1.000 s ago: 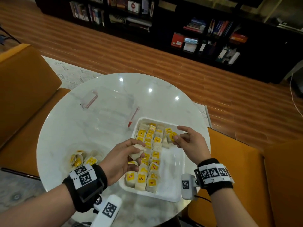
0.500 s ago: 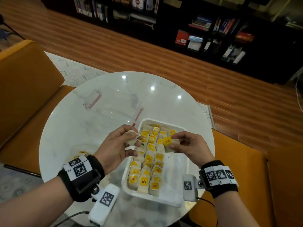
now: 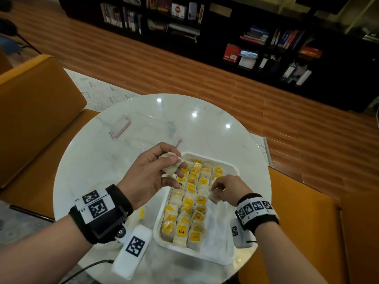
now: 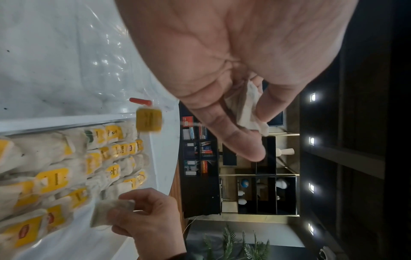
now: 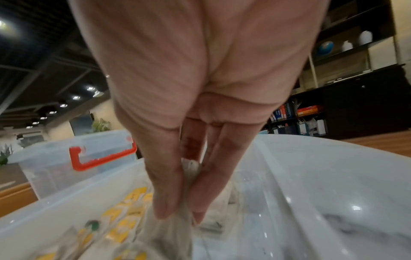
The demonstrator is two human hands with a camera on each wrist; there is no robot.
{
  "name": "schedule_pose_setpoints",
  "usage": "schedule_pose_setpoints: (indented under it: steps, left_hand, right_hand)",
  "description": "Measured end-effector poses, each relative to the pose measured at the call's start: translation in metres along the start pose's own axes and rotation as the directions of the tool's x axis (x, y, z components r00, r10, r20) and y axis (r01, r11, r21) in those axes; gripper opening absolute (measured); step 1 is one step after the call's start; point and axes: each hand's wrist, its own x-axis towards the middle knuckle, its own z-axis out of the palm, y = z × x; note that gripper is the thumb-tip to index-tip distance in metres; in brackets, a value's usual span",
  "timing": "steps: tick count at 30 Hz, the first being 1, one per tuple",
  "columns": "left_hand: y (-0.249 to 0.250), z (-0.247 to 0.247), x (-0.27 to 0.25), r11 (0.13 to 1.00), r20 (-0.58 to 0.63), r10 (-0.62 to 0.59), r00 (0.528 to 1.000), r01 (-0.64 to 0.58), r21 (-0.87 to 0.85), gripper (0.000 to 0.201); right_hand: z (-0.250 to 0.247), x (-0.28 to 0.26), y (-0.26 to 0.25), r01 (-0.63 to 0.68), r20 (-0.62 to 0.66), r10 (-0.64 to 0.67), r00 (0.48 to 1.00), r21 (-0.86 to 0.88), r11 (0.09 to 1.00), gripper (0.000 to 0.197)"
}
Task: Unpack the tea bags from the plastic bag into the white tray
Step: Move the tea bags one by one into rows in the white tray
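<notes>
The white tray [image 3: 217, 260] lies at the table's near right, its left and middle filled with rows of yellow-tagged tea bags [image 3: 191, 201]. My left hand [image 3: 174, 163] hovers over the tray's far left corner and pinches one tea bag [image 3: 170, 169]; its yellow tag [image 4: 148, 120] dangles on a string below. My right hand [image 3: 215, 192] is over the tray's bare right side, fingers pointing down and pinching another tea bag [image 3: 214, 199], also seen low in the tray [image 5: 175, 228]. The plastic bag is mostly hidden behind my left wrist; a yellow bit [image 3: 141, 214] shows.
A clear plastic box with red handles [image 3: 143, 130] stands on the round marble table [image 3: 92, 165] beyond the tray. Orange chairs [image 3: 37, 119] flank the table on both sides. Dark bookshelves [image 3: 266, 48] line the far wall.
My left hand rose and moved to the tray's far left corner with its tea bag. My right hand came nearer and lower, over the tray's right side, with its tea bag.
</notes>
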Motion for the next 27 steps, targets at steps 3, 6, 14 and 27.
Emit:
schedule_pose_setpoints:
  steps: [3, 6, 14, 27]
  left_hand:
    - [0.002, 0.000, -0.003, 1.000, 0.009, 0.007, 1.000, -0.007, -0.001, 0.004]
    - [0.006, 0.003, -0.005, 1.000, 0.028, 0.008, 1.000, -0.008, -0.002, 0.008]
    - [0.009, 0.007, -0.008, 0.998, 0.085, 0.033, 0.996, -0.036, 0.042, 0.011]
    - [0.000, 0.015, -0.003, 0.994, 0.061, 0.038, 0.997, -0.044, 0.095, 0.007]
  right_hand:
    - [0.005, 0.014, -0.003, -0.018, 0.040, 0.021, 0.999, -0.090, 0.996, 0.024]
    - [0.006, 0.025, -0.002, -0.113, -0.006, 0.113, 0.994, -0.155, 0.981, 0.028]
    - [0.005, 0.036, -0.004, -0.222, -0.033, 0.220, 0.975, -0.217, 0.951, 0.026]
    - [-0.006, -0.028, -0.075, 0.323, -0.037, -0.342, 0.939, 0.437, 0.840, 0.092]
